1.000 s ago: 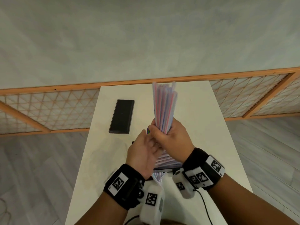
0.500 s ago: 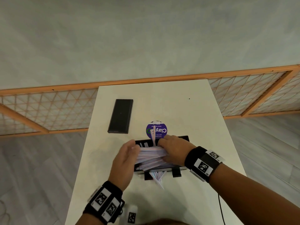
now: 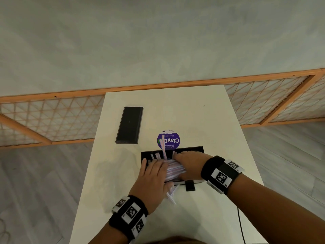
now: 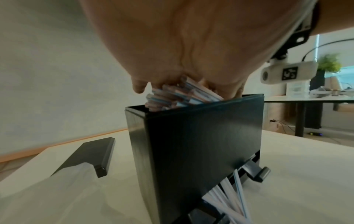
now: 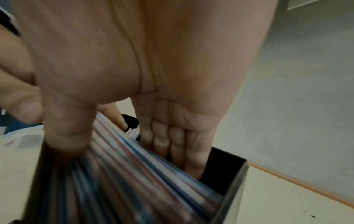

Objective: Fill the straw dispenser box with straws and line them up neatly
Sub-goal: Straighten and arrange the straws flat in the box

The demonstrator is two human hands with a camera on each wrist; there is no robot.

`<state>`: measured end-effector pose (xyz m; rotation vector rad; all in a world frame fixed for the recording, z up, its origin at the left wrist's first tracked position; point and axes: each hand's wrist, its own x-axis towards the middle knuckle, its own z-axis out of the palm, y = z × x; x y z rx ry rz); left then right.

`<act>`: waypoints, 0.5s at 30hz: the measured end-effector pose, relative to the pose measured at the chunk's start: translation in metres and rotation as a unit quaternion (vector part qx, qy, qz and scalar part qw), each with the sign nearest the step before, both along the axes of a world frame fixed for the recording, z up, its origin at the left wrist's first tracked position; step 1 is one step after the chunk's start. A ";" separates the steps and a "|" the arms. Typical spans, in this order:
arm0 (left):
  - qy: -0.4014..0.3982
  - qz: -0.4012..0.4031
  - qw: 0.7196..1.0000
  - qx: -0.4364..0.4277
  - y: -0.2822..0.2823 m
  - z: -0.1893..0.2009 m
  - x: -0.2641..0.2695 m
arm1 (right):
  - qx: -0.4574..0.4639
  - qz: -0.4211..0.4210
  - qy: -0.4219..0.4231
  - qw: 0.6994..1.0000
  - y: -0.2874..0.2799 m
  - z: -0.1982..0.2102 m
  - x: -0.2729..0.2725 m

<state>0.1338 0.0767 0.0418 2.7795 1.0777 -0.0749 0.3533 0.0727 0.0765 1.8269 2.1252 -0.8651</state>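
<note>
The black straw dispenser box (image 3: 195,149) stands open-topped on the white table (image 3: 175,106). A bundle of striped straws (image 3: 175,169) lies lengthwise in its top, tilted and partly above the rim (image 4: 191,106). My right hand (image 3: 179,166) grips the bundle's right half, thumb (image 5: 65,136) on the near side and fingers (image 5: 184,148) inside the box on the far side. My left hand (image 3: 158,164) holds the left ends of the straws (image 4: 178,97). One straw (image 3: 164,147) sticks up behind. Several straws (image 3: 171,193) poke out of the bottom front slot (image 4: 228,200).
The black lid (image 3: 129,125) lies flat at the table's back left. A round purple disc (image 3: 173,140) sits just behind the box. A crumpled clear bag (image 4: 47,194) lies left of the box. A black cable (image 3: 240,224) runs along the near right.
A second ago both hands held the bundle upright above the table. They turned it level and lowered it into the box; since half a second ago the hands moved closer together.
</note>
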 end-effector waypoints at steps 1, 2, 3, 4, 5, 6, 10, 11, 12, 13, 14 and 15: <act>0.003 0.000 1.000 0.004 -0.001 -0.002 0.001 | -0.002 0.001 -0.006 1.000 0.002 0.000 -0.001; 0.004 0.001 1.000 0.004 0.000 -0.003 0.001 | -0.003 0.002 -0.011 1.000 0.005 0.000 -0.002; 0.004 0.001 1.000 0.001 0.000 -0.005 0.000 | -0.008 0.005 -0.017 1.000 0.007 -0.001 -0.002; 0.001 0.001 1.000 0.000 0.000 -0.007 -0.001 | -0.017 0.008 -0.023 1.000 0.010 -0.001 -0.003; -0.003 0.000 1.000 0.004 0.001 -0.008 -0.002 | -0.028 0.014 -0.031 0.999 0.012 -0.001 -0.005; -0.005 -0.001 1.000 0.010 0.002 -0.008 -0.002 | -0.038 0.022 -0.039 0.998 0.014 -0.001 -0.006; 0.014 -0.002 0.999 0.036 0.013 -0.008 -0.002 | -0.079 0.024 -0.035 0.996 0.017 -0.002 -0.009; 0.019 -0.003 0.999 0.038 0.015 -0.008 -0.001 | -0.080 0.019 -0.022 0.996 0.017 -0.002 -0.007; 0.021 -0.004 0.999 0.036 0.017 -0.010 0.000 | -0.077 0.013 -0.004 0.997 0.016 -0.001 -0.006; 0.022 -0.004 0.999 0.031 0.019 -0.010 0.000 | -0.074 0.005 0.021 0.997 0.015 0.000 -0.003; 0.021 -0.004 0.999 0.026 0.019 -0.011 0.000 | -0.076 -0.012 0.054 0.996 0.014 0.002 0.000; 0.021 -0.002 1.000 0.020 0.020 -0.011 0.000 | -0.085 -0.037 0.089 0.992 0.013 0.004 0.003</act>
